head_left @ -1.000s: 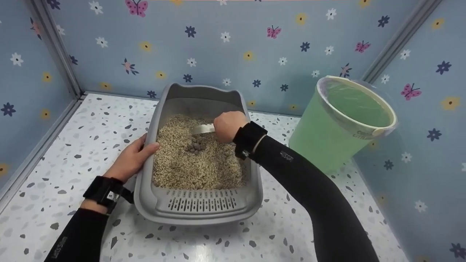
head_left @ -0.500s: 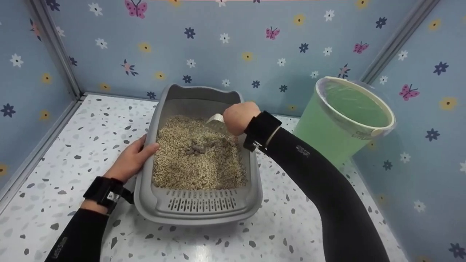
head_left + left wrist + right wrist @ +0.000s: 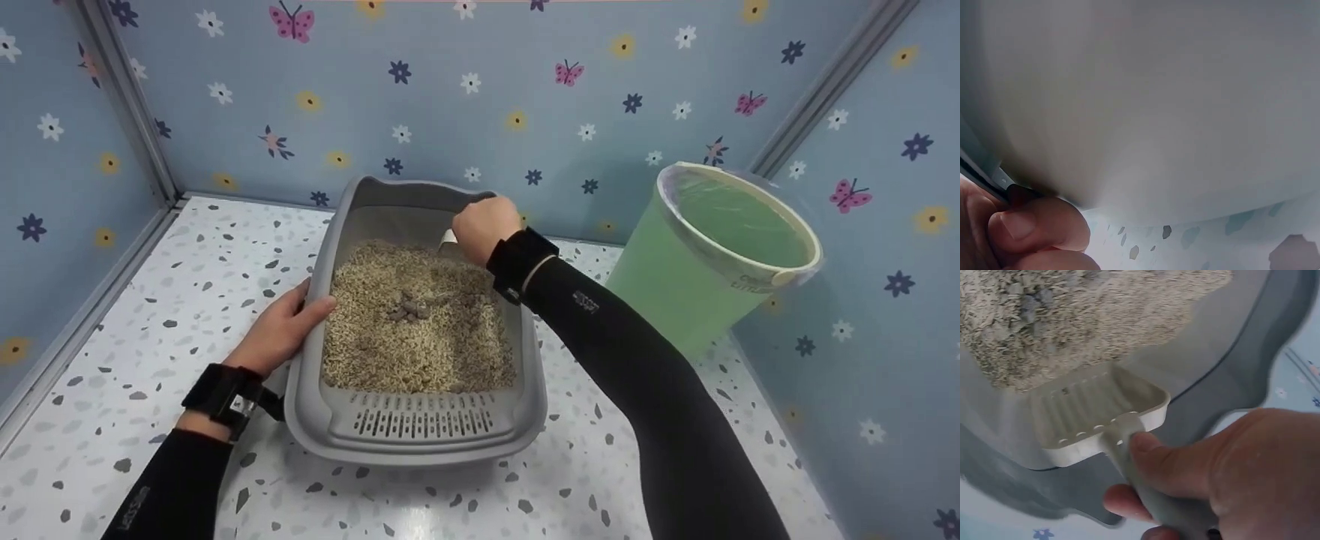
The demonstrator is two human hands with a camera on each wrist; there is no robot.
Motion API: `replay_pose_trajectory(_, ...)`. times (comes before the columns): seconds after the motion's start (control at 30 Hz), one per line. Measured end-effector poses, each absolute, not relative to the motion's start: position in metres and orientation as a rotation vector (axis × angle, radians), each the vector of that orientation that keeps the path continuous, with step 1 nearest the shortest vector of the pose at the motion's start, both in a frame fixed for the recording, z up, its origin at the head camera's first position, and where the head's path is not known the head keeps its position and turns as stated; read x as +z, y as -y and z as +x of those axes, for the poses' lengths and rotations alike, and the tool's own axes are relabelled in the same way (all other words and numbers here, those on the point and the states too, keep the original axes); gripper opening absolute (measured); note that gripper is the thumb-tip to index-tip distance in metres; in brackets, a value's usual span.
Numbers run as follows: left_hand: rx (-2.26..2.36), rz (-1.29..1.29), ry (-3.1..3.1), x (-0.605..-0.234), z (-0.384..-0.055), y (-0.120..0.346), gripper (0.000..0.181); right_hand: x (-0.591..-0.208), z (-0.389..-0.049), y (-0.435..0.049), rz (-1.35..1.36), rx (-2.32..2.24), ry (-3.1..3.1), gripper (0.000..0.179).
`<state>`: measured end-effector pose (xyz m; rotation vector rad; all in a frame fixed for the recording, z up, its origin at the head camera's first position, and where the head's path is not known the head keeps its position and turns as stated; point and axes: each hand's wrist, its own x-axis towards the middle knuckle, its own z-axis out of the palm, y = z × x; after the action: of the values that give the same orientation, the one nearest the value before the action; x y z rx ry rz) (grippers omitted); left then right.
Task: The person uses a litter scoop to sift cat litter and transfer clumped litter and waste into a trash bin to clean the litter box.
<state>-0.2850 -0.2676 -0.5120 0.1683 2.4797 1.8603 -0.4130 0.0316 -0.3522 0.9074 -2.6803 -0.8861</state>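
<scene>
My left hand [image 3: 279, 331] grips the left rim of the gray litter tray [image 3: 420, 451], thumb on top and fingers curled beneath; the tray occupies the center of the frame. My right hand [image 3: 486, 229], well apart from the left, is clamped around the handle of the slotted scoop [image 3: 1081, 410], above the tray's upper right interior. Whether the scoop's front edge touches the litter [image 3: 397, 356] I cannot tell. Dark clumps [image 3: 407, 309] lie mid-tray. A green lined bin [image 3: 667, 292] stands at right.
</scene>
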Motion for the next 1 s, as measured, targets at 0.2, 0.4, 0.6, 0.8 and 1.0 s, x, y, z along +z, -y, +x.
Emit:
replay_pose_trajectory(0.2, 1.865, 0.159, -2.476, -0.511, -0.286, 0.265, 0.083, -0.372, -0.422, -0.034, 0.984, -0.884, 2.687, 0.057)
replay_pose_trajectory(0.4, 1.860, 0.167, -2.490, -0.507, -0.287, 0.269, 0.082, -0.352, -0.408, -0.036, 1.061, -0.919, 2.670, 0.054)
replay_pose_trajectory(0.6, 1.864, 0.196, -2.478, -0.508, -0.287, 0.274, 0.083, -0.327, -0.397, -0.033, 1.102, -0.909, 2.747, 0.050)
replay_pose_trajectory(0.8, 1.886, 0.202, -2.473, -0.510, -0.287, 0.272, 0.081, -0.321, -0.411, -0.029, 0.948, -0.889, 2.969, 0.040)
replay_pose_trajectory(1.0, 1.892, 0.193, -2.468, -0.513, -0.286, 0.267, 0.081, -0.317, -0.431, -0.033, 0.776, -0.790, 3.221, 0.032)
